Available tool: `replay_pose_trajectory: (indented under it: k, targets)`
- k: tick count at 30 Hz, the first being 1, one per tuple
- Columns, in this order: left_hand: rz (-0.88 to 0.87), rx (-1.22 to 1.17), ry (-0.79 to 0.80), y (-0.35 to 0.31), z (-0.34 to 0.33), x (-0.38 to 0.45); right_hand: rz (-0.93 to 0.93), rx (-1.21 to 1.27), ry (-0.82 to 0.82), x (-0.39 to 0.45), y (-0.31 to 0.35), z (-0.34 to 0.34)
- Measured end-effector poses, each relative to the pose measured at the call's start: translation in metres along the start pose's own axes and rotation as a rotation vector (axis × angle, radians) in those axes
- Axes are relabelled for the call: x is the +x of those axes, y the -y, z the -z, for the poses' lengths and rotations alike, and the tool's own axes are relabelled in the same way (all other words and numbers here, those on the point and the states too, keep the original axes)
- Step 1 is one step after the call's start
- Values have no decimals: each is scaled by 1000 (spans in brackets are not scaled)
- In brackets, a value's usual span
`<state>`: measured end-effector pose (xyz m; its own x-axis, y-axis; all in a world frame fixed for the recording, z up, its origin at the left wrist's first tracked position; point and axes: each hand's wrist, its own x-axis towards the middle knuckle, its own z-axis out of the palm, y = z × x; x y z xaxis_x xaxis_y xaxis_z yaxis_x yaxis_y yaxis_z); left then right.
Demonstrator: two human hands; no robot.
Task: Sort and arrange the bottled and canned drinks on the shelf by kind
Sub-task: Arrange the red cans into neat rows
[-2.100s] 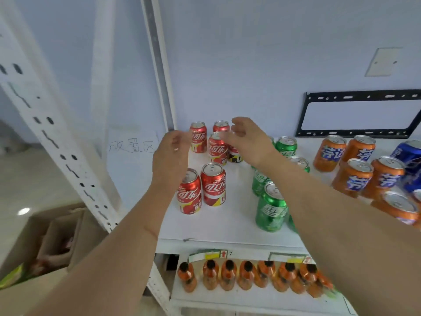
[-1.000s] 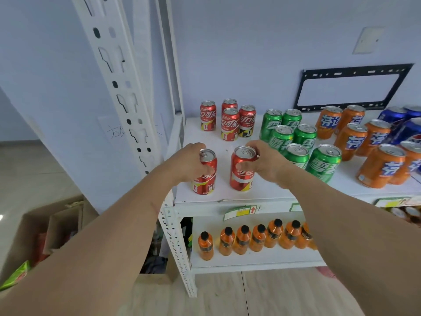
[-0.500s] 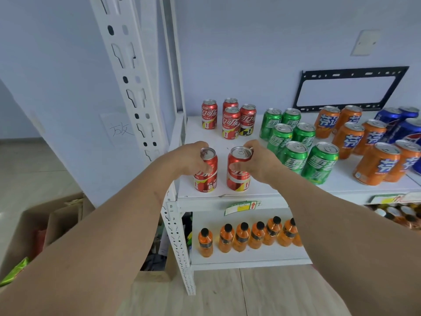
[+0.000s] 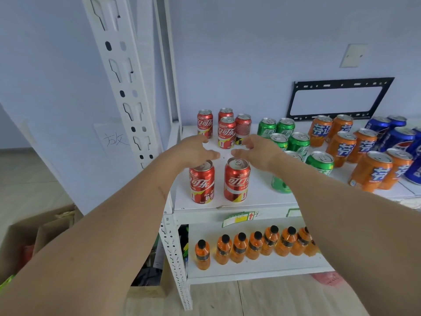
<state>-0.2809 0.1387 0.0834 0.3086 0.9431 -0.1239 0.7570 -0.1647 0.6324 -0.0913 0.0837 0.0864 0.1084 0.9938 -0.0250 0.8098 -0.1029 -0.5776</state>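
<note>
Both hands, the left hand (image 4: 196,149) and right hand (image 4: 257,151), have let go and now hover spread and empty above the two front cola cans (image 4: 237,180) standing on the shelf (image 4: 257,197), leaving the cola group apparently placed.

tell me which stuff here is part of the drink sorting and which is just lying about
Part of the job:
- front two red cans
- back red cans
- green cans
- orange cans
- blue cans
- orange bottles on the lower shelf
- left hand and right hand, both open above the front cans

Just lying about:
- cardboard box
- black wall bracket
- paper note
</note>
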Motion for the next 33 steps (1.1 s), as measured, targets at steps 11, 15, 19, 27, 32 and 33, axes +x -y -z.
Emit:
replay_pose_trajectory:
  k: [11,15,19,27,32,33]
  targets:
    - [-59,187,-55,-33,4,111,112,-266,-17,109,-22,52]
    - [9,113,-63,-34,-2,161,92,-236,43,166,-46,58]
    - [66,79,-20,-35,-7,195,105,-212,98,210,-56,61]
    - [70,48,195,-30,-18,241,41,-222,273,267,-67,53]
    - [14,29,228,-24,-28,255,73,-357,318,283,-65,42]
    - [13,-12,233,-25,-26,252,79,-356,317,285,-65,40]
